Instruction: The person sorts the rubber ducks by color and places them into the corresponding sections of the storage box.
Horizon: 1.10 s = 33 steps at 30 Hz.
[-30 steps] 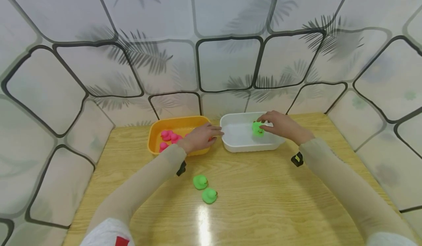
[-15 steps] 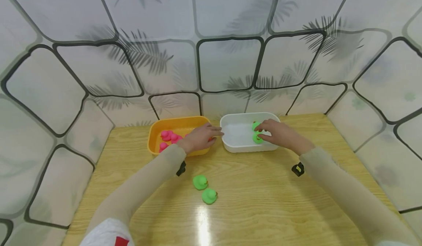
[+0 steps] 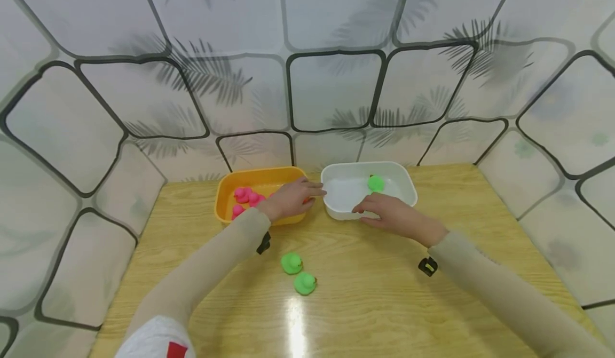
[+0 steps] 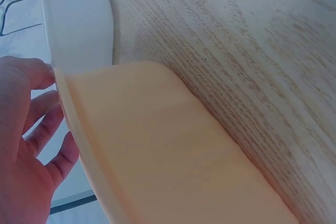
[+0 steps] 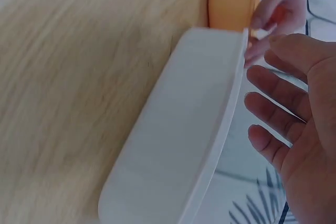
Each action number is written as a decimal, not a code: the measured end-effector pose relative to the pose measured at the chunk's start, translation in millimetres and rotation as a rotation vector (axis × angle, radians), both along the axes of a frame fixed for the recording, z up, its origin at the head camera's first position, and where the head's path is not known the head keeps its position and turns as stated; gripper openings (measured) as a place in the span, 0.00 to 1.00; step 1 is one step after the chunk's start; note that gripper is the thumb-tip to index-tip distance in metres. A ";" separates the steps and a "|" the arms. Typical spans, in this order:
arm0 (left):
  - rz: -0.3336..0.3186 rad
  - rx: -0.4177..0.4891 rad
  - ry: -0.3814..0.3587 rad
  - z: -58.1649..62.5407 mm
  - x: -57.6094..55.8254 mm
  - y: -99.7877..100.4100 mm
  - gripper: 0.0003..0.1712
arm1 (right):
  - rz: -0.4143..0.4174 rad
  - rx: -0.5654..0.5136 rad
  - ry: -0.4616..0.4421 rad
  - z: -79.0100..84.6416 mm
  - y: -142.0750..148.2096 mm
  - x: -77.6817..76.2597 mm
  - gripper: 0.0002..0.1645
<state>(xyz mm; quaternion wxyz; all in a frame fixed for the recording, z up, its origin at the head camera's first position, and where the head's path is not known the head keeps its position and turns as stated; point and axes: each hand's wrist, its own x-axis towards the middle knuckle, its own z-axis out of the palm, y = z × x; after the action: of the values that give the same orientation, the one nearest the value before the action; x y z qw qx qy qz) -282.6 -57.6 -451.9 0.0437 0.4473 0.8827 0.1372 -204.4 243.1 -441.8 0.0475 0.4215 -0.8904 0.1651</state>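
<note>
My left hand (image 3: 290, 200) reaches over the right end of the orange tub (image 3: 223, 203), its fingertips at the left rim of the white tub (image 3: 341, 184). In the left wrist view the fingers (image 4: 39, 106) lie loosely along the orange rim. My right hand (image 3: 396, 216), fingers spread and holding nothing, hovers over the white tub's near rim. A green toy duck (image 3: 376, 183) sits in the white tub; the hand covers the area just in front of it. Several pink toy ducks (image 3: 255, 199) lie in the orange tub, partly hidden by my left hand and forearm.
Two green toy ducks (image 3: 291, 263) stand close together on the wooden table (image 3: 408, 304), in front of the tubs. A patterned cloth wall (image 3: 336, 96) rises right behind the tubs and along both sides.
My right hand has come away from the green ducks in the white tub, moving nearer to me. The closer of those two ducks no longer shows. My left hand has stayed put.
</note>
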 end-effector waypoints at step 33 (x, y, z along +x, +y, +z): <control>-0.012 -0.047 0.028 3.0 -3.9 -0.1 0.21 | 0.404 0.096 -0.007 -25.2 -100.2 61.0 0.20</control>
<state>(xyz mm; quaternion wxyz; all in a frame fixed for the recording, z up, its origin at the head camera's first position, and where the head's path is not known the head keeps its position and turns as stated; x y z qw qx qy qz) -286.5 -57.6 -448.9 0.0427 0.4533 0.8835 0.1098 -143.4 142.9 -467.0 -0.0097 0.5926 -0.7948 0.1303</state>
